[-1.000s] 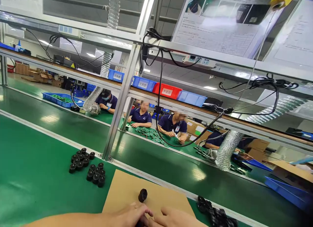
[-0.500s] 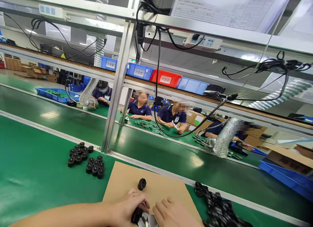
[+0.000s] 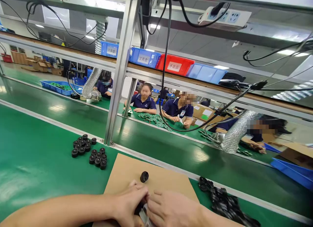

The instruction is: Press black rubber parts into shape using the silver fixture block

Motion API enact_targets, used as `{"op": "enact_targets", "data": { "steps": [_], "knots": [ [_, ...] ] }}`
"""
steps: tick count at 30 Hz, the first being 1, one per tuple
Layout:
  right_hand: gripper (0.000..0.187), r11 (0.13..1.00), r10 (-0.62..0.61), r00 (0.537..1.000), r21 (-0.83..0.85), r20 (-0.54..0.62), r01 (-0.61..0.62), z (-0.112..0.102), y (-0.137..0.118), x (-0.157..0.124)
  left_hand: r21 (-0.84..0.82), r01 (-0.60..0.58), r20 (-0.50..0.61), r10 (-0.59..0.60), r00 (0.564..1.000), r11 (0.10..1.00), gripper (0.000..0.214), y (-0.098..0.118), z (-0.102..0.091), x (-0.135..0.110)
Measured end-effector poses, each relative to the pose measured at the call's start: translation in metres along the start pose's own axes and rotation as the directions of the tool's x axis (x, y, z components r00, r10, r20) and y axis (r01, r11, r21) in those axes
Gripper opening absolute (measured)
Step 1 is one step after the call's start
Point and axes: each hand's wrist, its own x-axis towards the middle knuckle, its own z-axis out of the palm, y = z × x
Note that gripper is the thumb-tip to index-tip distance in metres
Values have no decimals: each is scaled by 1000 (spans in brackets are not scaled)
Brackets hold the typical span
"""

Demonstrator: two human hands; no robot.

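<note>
My left hand (image 3: 128, 202) and my right hand (image 3: 171, 209) meet at the bottom edge over a brown cardboard sheet (image 3: 124, 171). Both have curled fingers pinching a small black part with a bit of shiny metal (image 3: 141, 211) between them. One loose black cylinder (image 3: 144, 176) stands on the cardboard just beyond my fingertips. Two tidy clusters of black cylinders (image 3: 89, 150) sit on the green table to the left. A loose heap of black parts (image 3: 223, 202) lies to the right of the cardboard.
An aluminium post (image 3: 119, 73) rises from the table's far rail. Behind it runs a green conveyor (image 3: 171, 155), with several seated co-workers at the far side. Blue and red bins (image 3: 174, 65) line a shelf above. Cables and a flexible duct (image 3: 233, 135) hang down.
The camera tilted down a little and shifted. My hands rose further into view and closed together on the small part; the loose cylinder on the cardboard stayed put.
</note>
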Motion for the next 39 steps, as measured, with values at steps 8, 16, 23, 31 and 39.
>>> {"op": "enact_targets", "data": {
  "steps": [8, 16, 23, 31, 39],
  "knots": [
    [67, 896, 440, 876, -37, 196, -442, -5, -40, 3, -152, -15, -28, 11, 1000, 988, 75, 3, -8, -8],
    [31, 975, -194, 973, -132, -125, 177, -27, 11, -20, -185, -91, -39, 85, 996, 978, 62, 0, -6, -9],
    [30, 919, -393, 906, -86, -155, 384, -8, 35, -9, -62, -58, -31, 56, 998, 996, 66, 4, -5, -6],
    [33, 879, -461, 881, 82, -103, 469, -3, 30, 12, 0, -40, 44, 40, 998, 999, 57, 11, -12, -4],
    [17, 982, -170, 981, 71, -93, 177, -3, 12, 2, -2, -24, 63, 24, 998, 1000, 52, 14, -15, -6]
  ]
}}
